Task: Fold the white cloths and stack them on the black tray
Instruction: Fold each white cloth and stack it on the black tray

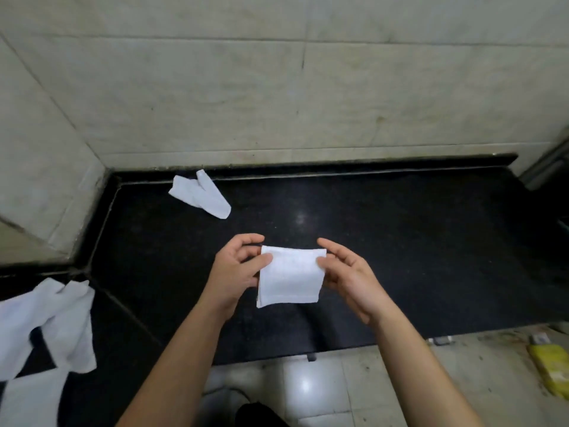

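Your forearms (191, 349) were bare from the bottom edge of the frame up to your bare left hand (234, 269) and bare right hand (351, 275). A dark shape (261, 416) at bottom centre was too cropped to identify.

Pale, stained tile wall (277, 87) ran behind and left of a black speckled desk (415, 266), with the corner at upper left. A soft glare spot (300, 217) showed on the desk top. Glossy, dirty floor tiles (308, 386) lay below its front edge, with a yellow object (551, 365) on them at right.
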`<state>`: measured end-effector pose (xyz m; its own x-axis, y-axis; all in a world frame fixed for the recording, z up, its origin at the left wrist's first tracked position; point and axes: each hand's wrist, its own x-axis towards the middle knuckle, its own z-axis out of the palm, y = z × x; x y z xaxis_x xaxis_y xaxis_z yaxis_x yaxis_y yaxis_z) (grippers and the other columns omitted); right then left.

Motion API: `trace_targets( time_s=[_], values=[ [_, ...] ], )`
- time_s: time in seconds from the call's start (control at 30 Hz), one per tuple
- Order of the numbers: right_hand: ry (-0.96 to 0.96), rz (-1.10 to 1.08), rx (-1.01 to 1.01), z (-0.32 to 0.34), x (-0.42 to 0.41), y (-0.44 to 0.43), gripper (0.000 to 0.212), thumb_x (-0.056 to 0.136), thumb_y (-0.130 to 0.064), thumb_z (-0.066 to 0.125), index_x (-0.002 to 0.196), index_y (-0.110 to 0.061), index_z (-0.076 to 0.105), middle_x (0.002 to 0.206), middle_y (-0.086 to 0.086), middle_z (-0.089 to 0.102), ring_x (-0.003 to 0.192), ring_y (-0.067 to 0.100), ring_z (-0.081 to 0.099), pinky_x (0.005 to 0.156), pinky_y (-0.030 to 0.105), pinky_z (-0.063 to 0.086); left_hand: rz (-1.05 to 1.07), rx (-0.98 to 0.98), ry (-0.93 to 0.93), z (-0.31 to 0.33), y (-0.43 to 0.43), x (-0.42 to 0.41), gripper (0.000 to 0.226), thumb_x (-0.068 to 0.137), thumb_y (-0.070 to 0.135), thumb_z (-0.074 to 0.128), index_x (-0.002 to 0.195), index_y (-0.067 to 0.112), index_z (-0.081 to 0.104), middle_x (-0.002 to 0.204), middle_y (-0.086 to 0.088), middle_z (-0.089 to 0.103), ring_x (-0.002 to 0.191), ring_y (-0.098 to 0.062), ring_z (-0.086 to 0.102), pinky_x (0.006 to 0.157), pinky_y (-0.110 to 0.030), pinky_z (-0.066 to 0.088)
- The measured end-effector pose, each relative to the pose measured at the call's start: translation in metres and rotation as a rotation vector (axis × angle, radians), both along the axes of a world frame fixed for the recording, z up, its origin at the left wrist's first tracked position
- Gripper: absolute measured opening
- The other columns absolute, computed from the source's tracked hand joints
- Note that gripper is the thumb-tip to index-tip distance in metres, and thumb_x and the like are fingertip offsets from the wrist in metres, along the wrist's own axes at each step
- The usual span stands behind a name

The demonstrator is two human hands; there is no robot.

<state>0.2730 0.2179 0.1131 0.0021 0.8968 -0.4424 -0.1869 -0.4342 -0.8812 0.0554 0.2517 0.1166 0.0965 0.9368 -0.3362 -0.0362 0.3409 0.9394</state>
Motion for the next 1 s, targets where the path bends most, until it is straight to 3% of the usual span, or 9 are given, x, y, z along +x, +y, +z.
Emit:
trace_targets(
  time_s=[0.1,0.23,0.33,0.47,0.63,0.87,1.0],
  values=[
    [0.005,0.042,-0.051,0.016,0.076,-0.033,0.023,0.094,-0.012,0.065,0.115,-0.013,0.072,0.107,0.010,0.075,0.096,0.022,0.070,0.081,0.031,0.057,-0.073,0.026,0.015,0.017,-0.020,0.066,0.030,0.087,0.003,0.070,0.112,0.016,0.063,0.091,-0.004,0.072,0.089,-0.024,0.071,0.067,-0.039,0.059],
    [0.064,-0.008,-0.095,0.030,0.184,-0.090,0.022,0.094,-0.009,0.064,0.113,-0.009,0.074,0.111,0.017,0.074,0.100,0.028,0.070,0.093,0.040,0.057,-0.154,0.011,-0.028,0.031,-0.059,0.173,0.031,0.085,0.001,0.071,0.113,0.012,0.063,0.090,-0.007,0.070,0.077,-0.018,0.067,0.049,-0.025,0.049],
    [0.056,-0.115,-0.071,0.039,0.257,-0.134,0.018,0.093,-0.007,0.063,0.104,-0.012,0.078,0.103,0.014,0.076,0.090,0.022,0.071,0.084,0.037,0.059,-0.249,-0.019,-0.045,0.032,-0.084,0.252,0.029,0.085,0.000,0.069,0.112,0.010,0.064,0.091,-0.008,0.069,0.071,-0.017,0.065,0.050,-0.028,0.049],
    [0.042,-0.249,-0.060,0.049,0.352,-0.198,0.021,0.094,-0.008,0.062,0.110,-0.009,0.074,0.092,0.008,0.075,0.076,0.014,0.070,0.073,0.031,0.058,-0.427,-0.060,-0.026,0.034,-0.122,0.358,0.025,0.087,0.000,0.067,0.111,0.007,0.064,0.087,-0.006,0.070,0.069,-0.018,0.064,0.059,-0.033,0.054],
    [0.019,-0.383,-0.059,0.047,0.447,-0.245,0.022,0.094,-0.009,0.063,0.112,-0.011,0.075,0.092,0.007,0.073,0.075,0.013,0.067,0.070,0.030,0.058,-0.599,-0.052,0.007,0.039,-0.144,0.465,0.021,0.087,0.001,0.068,0.107,0.005,0.065,0.089,-0.011,0.067,0.071,-0.022,0.063,0.060,-0.034,0.056],
    [-0.010,-0.500,-0.060,0.035,0.554,-0.260,0.019,0.095,-0.012,0.063,0.111,-0.014,0.073,0.090,0.008,0.070,0.080,0.016,0.064,0.072,0.034,0.058,-0.711,-0.011,0.028,0.026,-0.139,0.591,0.019,0.085,0.002,0.070,0.104,0.005,0.066,0.086,-0.012,0.063,0.069,-0.022,0.062,0.057,-0.033,0.055],
    [-0.091,-0.533,-0.062,0.034,0.633,-0.239,0.019,0.099,-0.012,0.058,0.110,-0.014,0.072,0.076,0.004,0.061,0.069,0.013,0.057,0.061,0.027,0.056,-0.740,0.006,-0.025,0.015,-0.111,0.682,0.016,0.085,0.002,0.070,0.099,0.010,0.068,0.083,-0.010,0.061,0.070,-0.020,0.063,0.058,-0.034,0.054]
  ],
)
